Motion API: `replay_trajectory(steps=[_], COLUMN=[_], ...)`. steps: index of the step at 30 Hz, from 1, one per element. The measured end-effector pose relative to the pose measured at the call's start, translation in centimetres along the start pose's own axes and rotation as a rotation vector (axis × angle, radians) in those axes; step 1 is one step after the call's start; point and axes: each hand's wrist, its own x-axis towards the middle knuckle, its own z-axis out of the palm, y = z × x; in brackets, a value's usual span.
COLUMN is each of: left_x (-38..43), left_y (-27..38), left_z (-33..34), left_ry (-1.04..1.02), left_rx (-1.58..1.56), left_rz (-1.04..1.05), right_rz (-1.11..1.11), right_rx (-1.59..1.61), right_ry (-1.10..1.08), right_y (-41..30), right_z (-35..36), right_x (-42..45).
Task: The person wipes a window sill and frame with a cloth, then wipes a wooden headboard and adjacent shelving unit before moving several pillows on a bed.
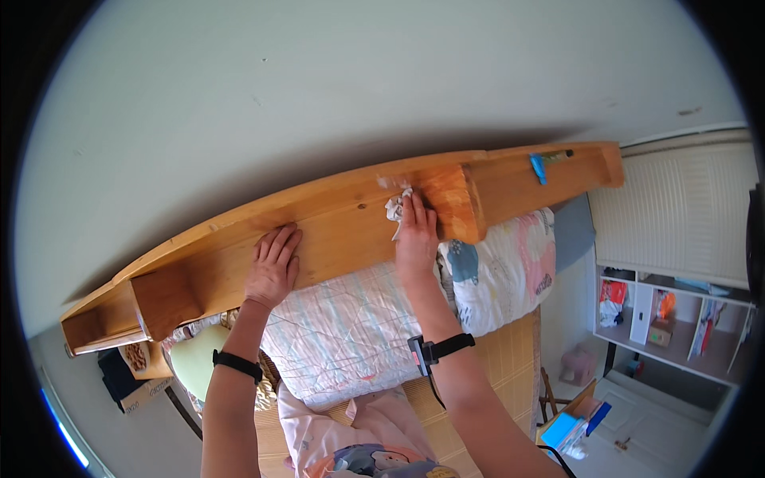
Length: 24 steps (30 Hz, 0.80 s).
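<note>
A long wooden headboard (346, 230) with a built-in shelf runs along the wall in front of me. My right hand (416, 239) presses a crumpled white tissue (395, 207) against the shelf, just left of a wooden divider (460, 203). My left hand (275, 263) rests flat on the shelf board further left, with nothing in it. Below the headboard, between my arms, lies a quilted, striped pastel bed cover (340, 328).
On the shelf's right section lie a blue clip-like object (538, 168) and a small dark-capped item (559, 156). A folded printed quilt (508, 269) and a green pillow (194, 361) flank the striped cover on the woven bed mat (502, 370). Storage cubbies (672, 319) stand at right.
</note>
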Motion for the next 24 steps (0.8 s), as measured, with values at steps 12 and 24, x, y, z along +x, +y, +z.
replay_trajectory(steps=[12,24], left_x=[-0.1,0.0], left_y=[-0.1,0.0], left_z=[-0.5,-0.2], left_ry=[-0.006,0.064], left_rx=[0.034,0.01], left_rz=[-0.033,0.025], right_rz=[-0.222,-0.264], right_rx=[0.486,0.663], right_ry=[-0.021,-0.095], right_y=[-1.6,-4.4], right_z=[0.2,0.5], right_x=[1.5,1.5])
